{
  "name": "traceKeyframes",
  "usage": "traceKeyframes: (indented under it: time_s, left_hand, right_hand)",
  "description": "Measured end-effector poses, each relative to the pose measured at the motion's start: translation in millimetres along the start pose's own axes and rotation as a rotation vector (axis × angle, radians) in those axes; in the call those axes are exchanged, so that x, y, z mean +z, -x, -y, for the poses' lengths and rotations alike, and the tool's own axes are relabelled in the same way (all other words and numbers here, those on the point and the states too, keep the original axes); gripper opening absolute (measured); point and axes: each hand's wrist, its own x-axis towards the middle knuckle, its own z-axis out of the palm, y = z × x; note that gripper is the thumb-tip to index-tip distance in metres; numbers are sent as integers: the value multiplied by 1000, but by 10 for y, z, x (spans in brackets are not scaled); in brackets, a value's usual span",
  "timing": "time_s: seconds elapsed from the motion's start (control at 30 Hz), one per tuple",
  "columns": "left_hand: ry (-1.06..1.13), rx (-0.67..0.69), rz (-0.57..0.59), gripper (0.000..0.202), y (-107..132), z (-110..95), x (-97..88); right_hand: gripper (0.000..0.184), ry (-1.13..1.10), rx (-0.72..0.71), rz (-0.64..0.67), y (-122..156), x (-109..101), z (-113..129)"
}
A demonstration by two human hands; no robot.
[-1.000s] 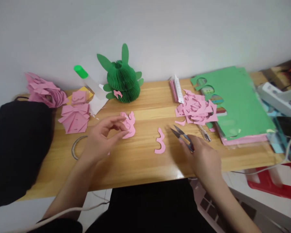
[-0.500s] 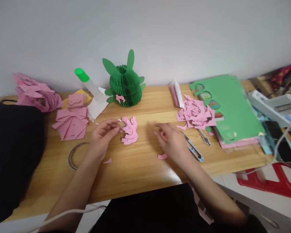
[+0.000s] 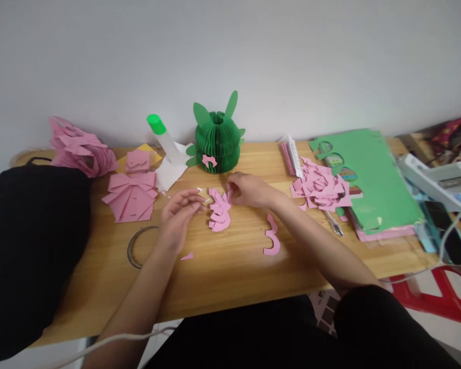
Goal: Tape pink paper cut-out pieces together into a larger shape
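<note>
My left hand is closed in a pinch at the left of a small stack of curvy pink paper cutouts; tiny white strips show at its fingertips. My right hand reaches over to the stack's upper right edge, fingers pinched on a pink paper cutout there. A single wavy pink cutout lies by itself under my right forearm. A small pink scrap rests near my left wrist. Behind the hands stands a green honeycomb paper cactus with a small pink piece on its front.
At left are folded pink papers, a glue bottle with a green cap, a tape ring and a black bag. To the right lie pink offcuts, green sheets and a phone.
My right hand has moved left, from beside the lone wavy cutout to the pink stack, uncovering that cutout. My left hand keeps its pinch beside the stack. The camera view has shifted.
</note>
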Motion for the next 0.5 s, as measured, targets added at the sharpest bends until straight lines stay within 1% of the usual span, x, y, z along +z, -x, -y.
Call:
traceKeyframes:
  time_s: [0.1, 0.2, 0.37, 0.43, 0.5]
  left_hand:
    - [19, 4, 7, 29, -10, 11, -15]
    - [20, 13, 26, 28, -18, 17, -32]
    - [-9, 66, 54, 27, -5, -3, -49]
    - [-56, 144, 74, 29, 44, -10, -20]
    - [-179, 279, 133, 34, 130, -11, 48]
  right_hand:
    - [15, -90, 12, -24, 18, 48, -59]
    - [14, -227, 17, -24, 76, 66, -120]
    - [5, -484, 26, -32, 305, 11, -150]
    - [9, -567, 46, -57, 435, 5, -137]
    - [16, -629, 79, -86, 575, 22, -114]
